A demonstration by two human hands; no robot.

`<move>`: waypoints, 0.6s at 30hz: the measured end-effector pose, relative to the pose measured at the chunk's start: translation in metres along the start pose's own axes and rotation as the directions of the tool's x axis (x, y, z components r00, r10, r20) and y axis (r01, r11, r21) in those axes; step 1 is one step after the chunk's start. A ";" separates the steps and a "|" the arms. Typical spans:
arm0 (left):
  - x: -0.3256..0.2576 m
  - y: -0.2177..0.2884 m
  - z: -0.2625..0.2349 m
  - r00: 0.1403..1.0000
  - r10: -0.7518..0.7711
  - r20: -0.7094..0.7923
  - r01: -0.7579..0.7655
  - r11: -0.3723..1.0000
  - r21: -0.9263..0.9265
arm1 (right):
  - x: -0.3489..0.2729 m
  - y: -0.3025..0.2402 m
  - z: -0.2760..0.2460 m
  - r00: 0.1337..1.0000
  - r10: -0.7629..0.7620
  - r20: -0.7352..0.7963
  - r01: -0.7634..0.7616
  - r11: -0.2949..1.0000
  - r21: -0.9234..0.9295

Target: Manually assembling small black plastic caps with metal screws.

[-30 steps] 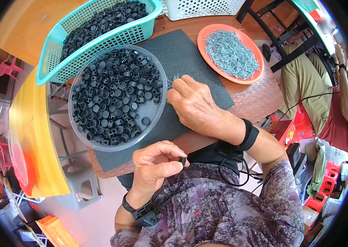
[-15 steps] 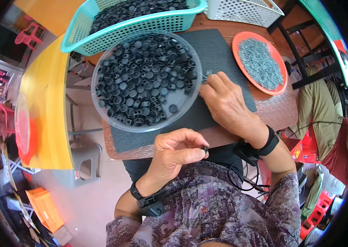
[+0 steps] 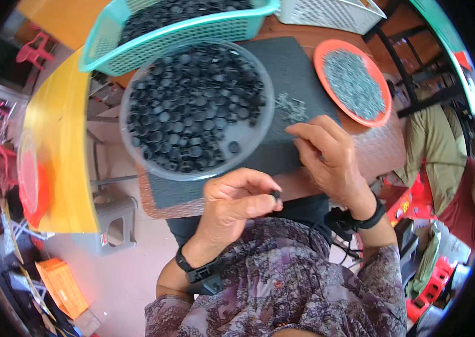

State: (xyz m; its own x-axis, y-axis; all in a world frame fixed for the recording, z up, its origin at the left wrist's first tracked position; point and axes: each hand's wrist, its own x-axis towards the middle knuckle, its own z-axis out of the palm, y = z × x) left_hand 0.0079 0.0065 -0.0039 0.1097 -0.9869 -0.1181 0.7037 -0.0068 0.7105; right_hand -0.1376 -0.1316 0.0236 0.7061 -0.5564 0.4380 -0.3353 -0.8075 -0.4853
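My left hand (image 3: pixel 231 205) pinches a small black plastic part (image 3: pixel 275 194) between thumb and forefinger, just off the table's front edge. To its right, my right hand (image 3: pixel 330 160) is over the dark mat, with thumb and forefinger brought close together. Whatever they grip, if anything, is too small to make out. Beyond its fingertips lies a little heap of thin metal pins (image 3: pixel 291 108). A round clear tub (image 3: pixel 127 132) full of black caps (image 3: pixel 192 106) stands left of the heap.
A dark mat (image 3: pixel 282 62) covers much of the brown table (image 3: pixel 375 149). At back right stands an orange-red plate (image 3: pixel 320 67) of metal pins. Behind the tub are a teal basket (image 3: pixel 192 38) of black parts and a white basket (image 3: pixel 327 19). A grey stool (image 3: pixel 116 222) stands left.
My right hand has drawn back from beside the tub, toward me and to the right, uncovering the pin heap. The left hand still pinches the black part, nearly in place.
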 end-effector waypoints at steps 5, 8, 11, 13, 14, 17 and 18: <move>0.004 -0.002 0.004 0.998 0.047 -0.037 -0.048 0.999 -0.009 | -0.005 -0.014 -0.007 0.973 0.230 0.014 -0.197 0.801 0.565; 0.008 -0.003 0.005 0.999 0.050 -0.018 -0.052 0.996 -0.076 | -0.008 -0.017 -0.006 0.981 0.193 0.026 -0.149 0.662 0.735; 0.011 -0.003 0.012 0.997 0.064 -0.050 -0.068 0.993 -0.092 | -0.015 -0.027 -0.004 0.973 0.213 0.084 -0.171 0.431 0.886; 0.010 -0.003 0.014 0.995 0.081 -0.055 -0.085 0.994 -0.067 | -0.019 -0.029 -0.002 0.979 0.200 0.022 -0.122 0.499 0.858; 0.010 -0.003 0.015 0.993 0.097 -0.059 -0.100 0.994 -0.044 | -0.020 -0.031 -0.001 0.978 0.210 -0.013 -0.094 0.493 0.865; 0.008 -0.001 0.019 0.989 0.102 -0.103 -0.107 0.993 -0.050 | -0.020 -0.031 0.002 0.987 0.139 -0.085 -0.008 0.563 0.827; 0.008 -0.001 0.019 0.989 0.103 -0.102 -0.108 0.993 -0.050 | -0.021 -0.031 0.003 0.987 0.138 -0.086 -0.007 0.564 0.826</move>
State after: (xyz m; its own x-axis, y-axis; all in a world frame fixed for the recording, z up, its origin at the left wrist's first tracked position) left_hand -0.0055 -0.0049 0.0071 0.2526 -0.9608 -0.1146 0.7221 0.1084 0.6832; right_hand -0.1401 -0.0942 0.0274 0.5969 -0.6773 0.4302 0.3214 -0.2894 -0.9016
